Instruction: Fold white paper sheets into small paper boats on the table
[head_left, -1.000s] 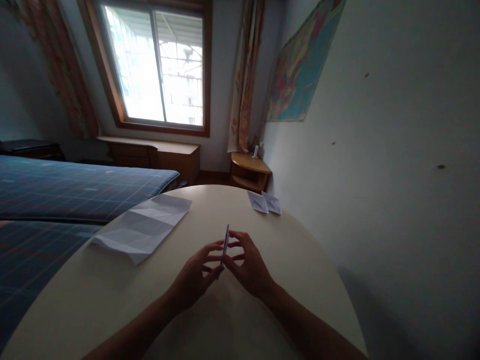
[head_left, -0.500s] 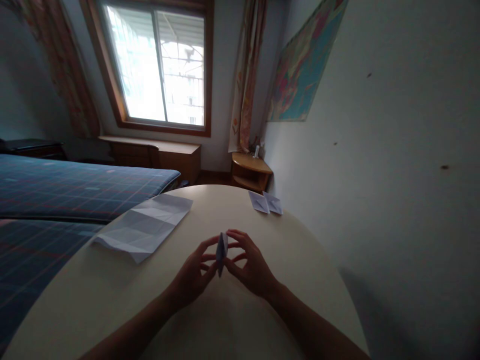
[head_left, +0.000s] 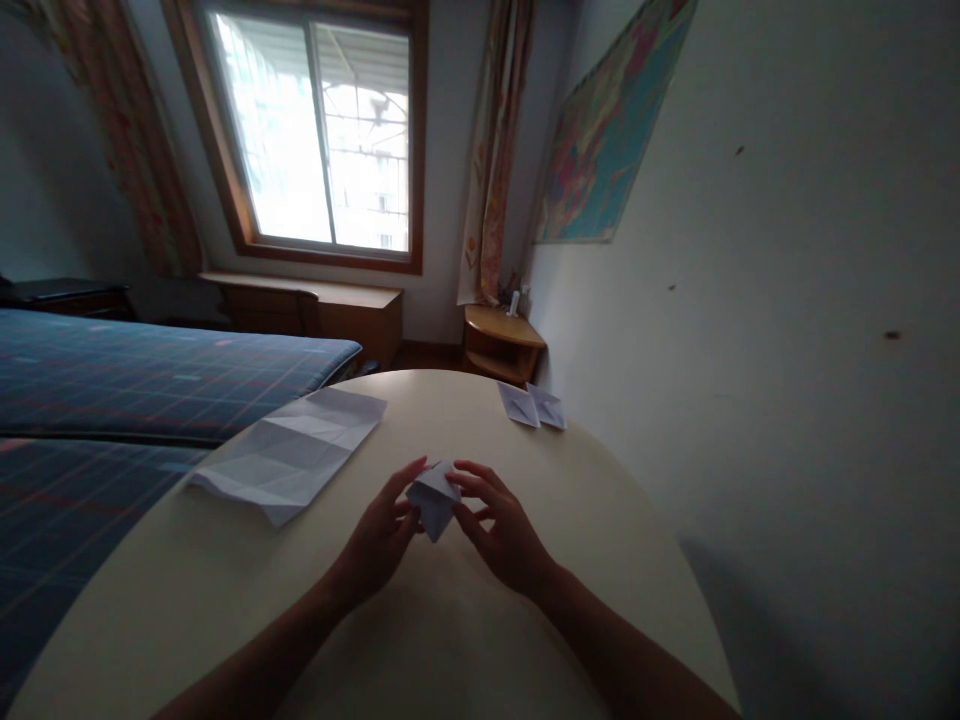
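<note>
A small folded piece of white paper (head_left: 435, 503) is held up over the near middle of the round table, its creased face toward me and a corner pointing down. My left hand (head_left: 384, 530) pinches it at its left side. On its right edge, the thumb and fingers of my right hand (head_left: 495, 520) are closed. Two folded paper pieces (head_left: 532, 406) lie side by side at the far right of the table. At the left lies a large creased sheet of white paper (head_left: 292, 455).
The round cream table (head_left: 585, 500) stands close to the white wall on the right. A mattress with a blue checked cover (head_left: 150, 375) borders it on the left. Beyond are a low wooden corner shelf (head_left: 501, 325) and a wooden desk (head_left: 360, 300) under the window.
The folded paper was edge-on and has been turned so that its broad face shows. My left hand has shifted slightly left; my right hand has stayed nearly in place.
</note>
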